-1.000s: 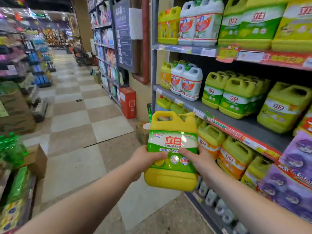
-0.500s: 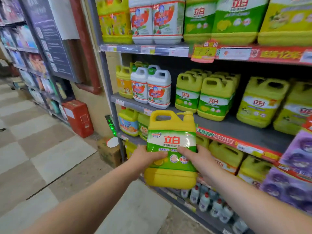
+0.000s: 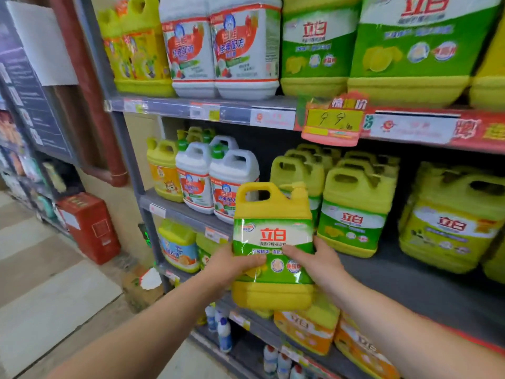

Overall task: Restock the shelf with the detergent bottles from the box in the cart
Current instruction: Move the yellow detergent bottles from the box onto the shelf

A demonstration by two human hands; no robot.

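Observation:
I hold a yellow detergent bottle (image 3: 273, 242) with a green and white label upright in both hands, in front of the middle shelf (image 3: 426, 291). My left hand (image 3: 232, 265) grips its left side and my right hand (image 3: 318, 262) grips its right side. Its handle and pump point up. Behind it on the middle shelf stand matching yellow-green bottles (image 3: 355, 212), with a bare dark patch of shelf in front of them. The box and the cart are out of view.
White bottles (image 3: 218, 181) stand left on the middle shelf. Large bottles (image 3: 410, 50) fill the top shelf above a price tag (image 3: 332, 120). Orange-labelled bottles (image 3: 308, 329) sit on the lower shelf. A red box (image 3: 90, 228) and a cardboard box (image 3: 142, 285) stand on the floor at left.
The view has swung right and closer to the shelf. The bottle, still held in both hands, has risen to the height of the middle shelf.

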